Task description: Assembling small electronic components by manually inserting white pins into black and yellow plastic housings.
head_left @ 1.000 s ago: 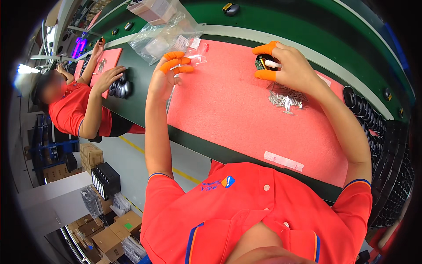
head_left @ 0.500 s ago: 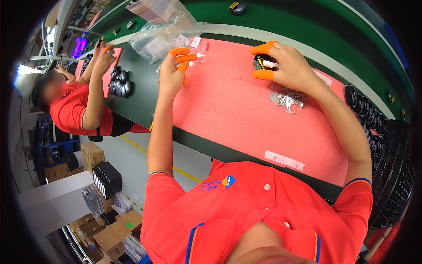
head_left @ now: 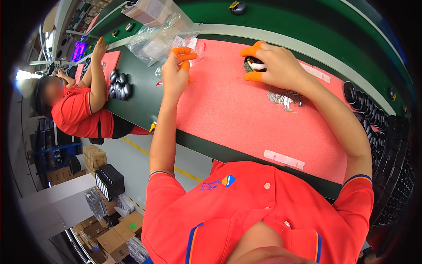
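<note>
My right hand [head_left: 279,66], with orange finger covers, grips a small dark-shelled device with a circuit board [head_left: 248,66] over the far part of the pink mat. Green and yellow parts show inside the device; its far side is hidden by my fingers. A white finger-like piece [head_left: 258,66] lies against it, and I cannot tell what it is. My left hand [head_left: 176,70], also in orange finger covers, is at the mat's left edge beside a clear plastic bag [head_left: 154,46]. Its fingers are apart, with nothing visible in them.
A pile of thin silver pins [head_left: 285,99] lies on the pink mat [head_left: 228,114]. Dark rounded shells stand in rows [head_left: 367,108] at right and in a cluster [head_left: 119,84] at left. Beyond runs a green belt [head_left: 290,20] with devices. A co-worker [head_left: 79,103] works at left.
My right hand has shifted a little left with the device. My left hand has moved slightly right. The co-worker's raised arms have changed position.
</note>
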{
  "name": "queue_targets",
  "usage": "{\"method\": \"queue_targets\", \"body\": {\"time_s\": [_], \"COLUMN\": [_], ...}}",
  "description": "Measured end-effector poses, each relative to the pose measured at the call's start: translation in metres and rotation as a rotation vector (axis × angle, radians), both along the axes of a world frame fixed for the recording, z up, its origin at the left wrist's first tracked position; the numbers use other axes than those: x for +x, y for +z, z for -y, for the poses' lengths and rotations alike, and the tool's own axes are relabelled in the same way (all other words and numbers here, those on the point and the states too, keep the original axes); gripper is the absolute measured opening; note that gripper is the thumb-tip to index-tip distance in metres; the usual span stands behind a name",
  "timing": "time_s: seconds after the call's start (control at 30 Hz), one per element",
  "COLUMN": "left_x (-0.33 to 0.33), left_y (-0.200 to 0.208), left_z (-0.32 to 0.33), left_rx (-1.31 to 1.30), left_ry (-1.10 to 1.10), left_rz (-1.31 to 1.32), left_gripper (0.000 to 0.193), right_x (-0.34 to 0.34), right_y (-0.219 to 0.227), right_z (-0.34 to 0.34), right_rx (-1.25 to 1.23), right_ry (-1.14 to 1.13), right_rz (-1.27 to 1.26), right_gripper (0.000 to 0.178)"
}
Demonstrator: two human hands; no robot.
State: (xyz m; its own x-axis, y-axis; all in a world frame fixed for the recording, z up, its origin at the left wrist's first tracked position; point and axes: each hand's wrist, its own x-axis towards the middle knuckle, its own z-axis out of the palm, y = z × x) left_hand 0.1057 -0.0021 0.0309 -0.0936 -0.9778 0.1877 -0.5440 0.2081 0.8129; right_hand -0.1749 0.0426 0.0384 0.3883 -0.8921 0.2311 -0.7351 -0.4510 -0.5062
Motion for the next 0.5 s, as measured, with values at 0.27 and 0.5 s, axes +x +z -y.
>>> {"method": "queue_targets", "body": {"time_s": [0.27,0.5], "left_x": [0.013,0.02], "left_y": [0.01,0.015], "left_z": [0.007,-0.004], "left_rx": [0.235,0.419], "left_ry": [-0.128,-0.154], "left_rz": [-0.838,-0.704], "left_gripper": [0.042,0.044], "right_x": [0.009,0.004], "right_y": [-0.006,-0.007], "right_z": [0.002,0.001], "right_rx": [0.069,0.06], "right_ry": [0.052,0.027], "right_rz": [-0.052,-0.085], "right_gripper": [0.052,0.054]}}
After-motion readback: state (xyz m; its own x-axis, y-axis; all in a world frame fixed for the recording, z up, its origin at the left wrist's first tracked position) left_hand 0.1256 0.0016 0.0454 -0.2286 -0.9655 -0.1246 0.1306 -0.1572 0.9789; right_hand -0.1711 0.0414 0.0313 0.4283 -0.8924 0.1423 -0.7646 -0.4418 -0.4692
